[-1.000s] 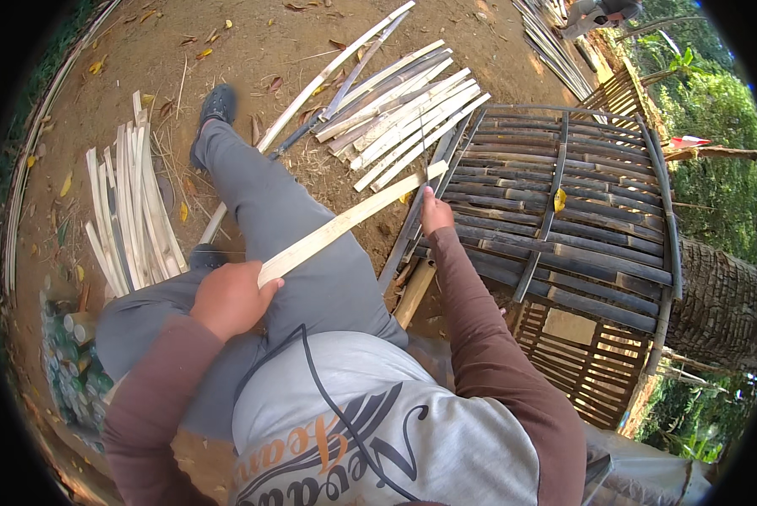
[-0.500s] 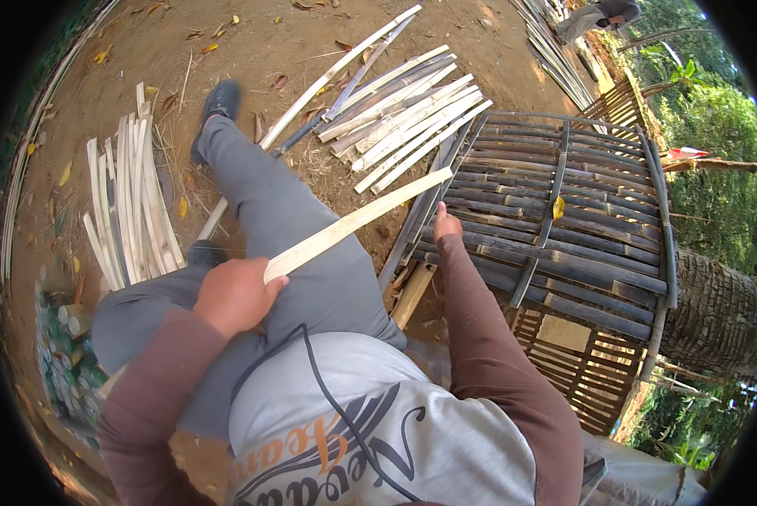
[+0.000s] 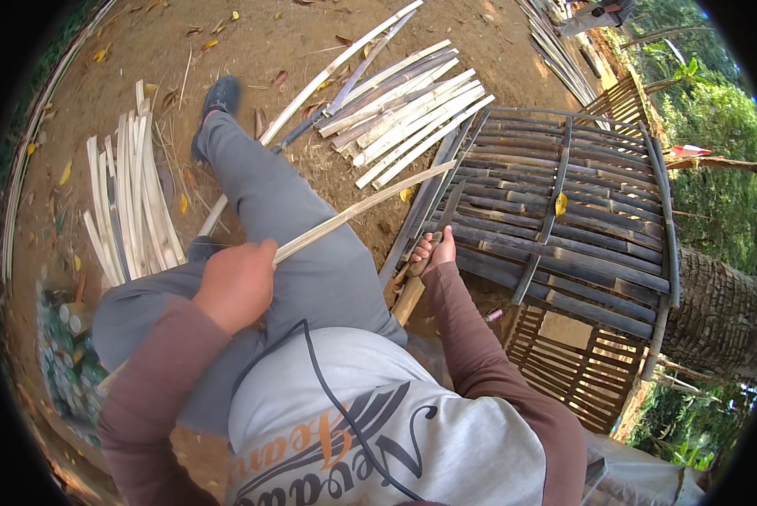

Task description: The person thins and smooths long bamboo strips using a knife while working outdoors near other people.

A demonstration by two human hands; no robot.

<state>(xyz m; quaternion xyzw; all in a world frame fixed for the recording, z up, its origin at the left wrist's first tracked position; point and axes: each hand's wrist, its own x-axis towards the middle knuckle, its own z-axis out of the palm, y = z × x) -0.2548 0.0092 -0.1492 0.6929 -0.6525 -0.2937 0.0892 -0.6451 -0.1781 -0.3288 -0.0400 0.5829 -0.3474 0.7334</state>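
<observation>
The left hand (image 3: 237,287) is clenched round the near end of a long pale bamboo strip (image 3: 357,211) that slants up over the grey-trousered thigh, while the right hand (image 3: 436,251) grasps a knife (image 3: 436,232) by its wooden handle, blade lying just beside the strip's far half — the trimming step, by the look of it. The next stroke seems to call for blade meeting strip edge. Room is tight rightward — the dark woven bamboo panel (image 3: 581,219) sits close; bare earth opens ahead, between stacked split strips (image 3: 129,211) and another pile (image 3: 412,114).

Strip pile (image 3: 129,207) left of leg (image 3: 277,219); frame (image 3: 581,228) right.
</observation>
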